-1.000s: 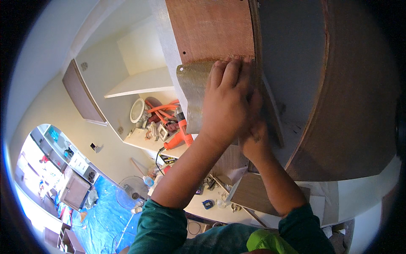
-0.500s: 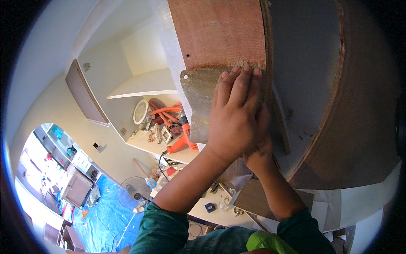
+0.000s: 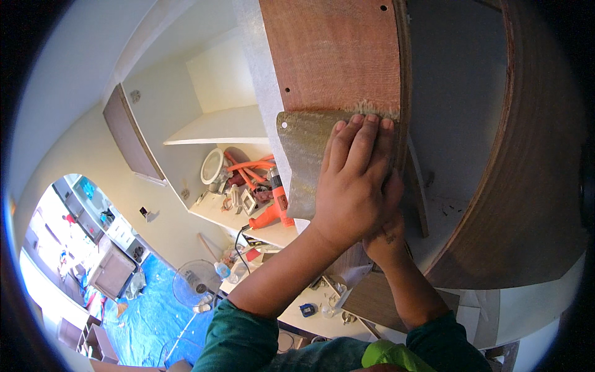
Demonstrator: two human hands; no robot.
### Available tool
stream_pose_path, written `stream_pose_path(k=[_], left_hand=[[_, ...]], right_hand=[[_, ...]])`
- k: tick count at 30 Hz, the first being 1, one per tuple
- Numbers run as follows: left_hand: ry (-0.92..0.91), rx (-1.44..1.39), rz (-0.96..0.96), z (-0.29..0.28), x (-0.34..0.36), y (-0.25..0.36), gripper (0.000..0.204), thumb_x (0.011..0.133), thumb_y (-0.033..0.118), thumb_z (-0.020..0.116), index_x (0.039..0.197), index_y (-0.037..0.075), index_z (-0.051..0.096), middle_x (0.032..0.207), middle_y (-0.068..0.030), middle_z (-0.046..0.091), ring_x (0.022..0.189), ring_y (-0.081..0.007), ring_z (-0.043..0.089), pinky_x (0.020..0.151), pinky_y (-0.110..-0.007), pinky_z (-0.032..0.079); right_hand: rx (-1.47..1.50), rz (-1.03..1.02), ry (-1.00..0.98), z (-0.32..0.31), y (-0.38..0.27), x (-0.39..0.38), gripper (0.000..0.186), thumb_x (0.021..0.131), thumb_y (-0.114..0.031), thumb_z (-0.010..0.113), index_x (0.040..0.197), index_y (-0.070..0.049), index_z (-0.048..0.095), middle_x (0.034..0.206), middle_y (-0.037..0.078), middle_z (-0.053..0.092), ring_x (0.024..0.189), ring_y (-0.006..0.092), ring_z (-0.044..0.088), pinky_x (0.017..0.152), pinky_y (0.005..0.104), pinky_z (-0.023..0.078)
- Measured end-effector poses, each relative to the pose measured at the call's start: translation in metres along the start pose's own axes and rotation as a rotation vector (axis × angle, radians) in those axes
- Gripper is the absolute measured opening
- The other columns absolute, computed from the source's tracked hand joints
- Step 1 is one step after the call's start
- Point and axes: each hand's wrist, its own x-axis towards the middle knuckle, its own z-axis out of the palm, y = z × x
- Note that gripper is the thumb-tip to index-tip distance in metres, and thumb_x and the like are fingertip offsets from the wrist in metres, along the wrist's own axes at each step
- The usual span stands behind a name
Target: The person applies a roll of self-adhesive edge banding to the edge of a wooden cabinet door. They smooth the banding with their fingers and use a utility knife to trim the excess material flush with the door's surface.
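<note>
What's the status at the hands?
Left hand on wavy-edged sheet. Sheet overlapping reddish wood panel. View blocked: right hand, mostly behind left.

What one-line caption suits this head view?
Left hand, overlapping the right hand, lies on a brown sheet against a reddish panel; an orange tool rests on a shelf.

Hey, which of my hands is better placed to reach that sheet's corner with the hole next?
Probably your left hand: it lies on top, nearer that left-side corner of the brown sheet. Your right hand is farther right and mostly covered by the left.
</note>
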Motion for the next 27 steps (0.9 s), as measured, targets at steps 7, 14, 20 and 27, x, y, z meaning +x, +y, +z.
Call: stream_pose_path(k=[7, 14, 20, 27], left_hand=[[-0.006, -0.006, 0.011, -0.006, 0.005, 0.0, 0.066, 0.074, 0.02, 0.073, 0.136, 0.002, 0.06, 0.136, -0.0198, 0.055, 0.129, -0.0413, 0.051, 0.113, -0.053, 0.038], [0.014, 0.029, 0.006, -0.007, 0.008, 0.003, 0.064, 0.074, 0.019, 0.073, 0.135, 0.003, 0.06, 0.134, -0.0186, 0.056, 0.127, -0.0415, 0.051, 0.112, -0.05, 0.04], [-0.031, 0.052, -0.112, -0.014, 0.014, 0.01, 0.065, 0.073, 0.018, 0.073, 0.136, 0.004, 0.059, 0.135, -0.0195, 0.055, 0.13, -0.0436, 0.048, 0.115, -0.054, 0.036], [0.055, 0.08, -0.037, -0.003, -0.001, 0.008, 0.07, 0.067, 0.017, 0.072, 0.136, 0.008, 0.062, 0.139, -0.0201, 0.054, 0.135, -0.0455, 0.046, 0.118, -0.057, 0.031]], right_hand=[[-0.056, 0.082, 0.007, -0.004, -0.022, 0.016, 0.069, 0.087, -0.014, 0.077, 0.143, -0.002, 0.038, 0.133, 0.018, 0.053, 0.122, 0.0305, 0.054, 0.103, 0.0385, 0.044], [0.092, -0.018, 0.142, 0.003, -0.018, 0.025, 0.04, 0.089, -0.019, 0.073, 0.122, -0.002, 0.058, 0.109, 0.022, 0.067, 0.104, 0.0396, 0.066, 0.086, 0.044, 0.052], [0.127, -0.047, 0.179, 0.005, -0.023, 0.029, 0.03, 0.092, -0.023, 0.066, 0.114, -0.002, 0.065, 0.105, 0.024, 0.071, 0.105, 0.0413, 0.068, 0.083, 0.0445, 0.055], [0.198, 0.002, 0.001, -0.008, -0.021, 0.024, 0.075, 0.095, -0.035, 0.069, 0.149, 0.002, 0.031, 0.146, 0.021, 0.044, 0.135, 0.0307, 0.044, 0.113, 0.0411, 0.034]])
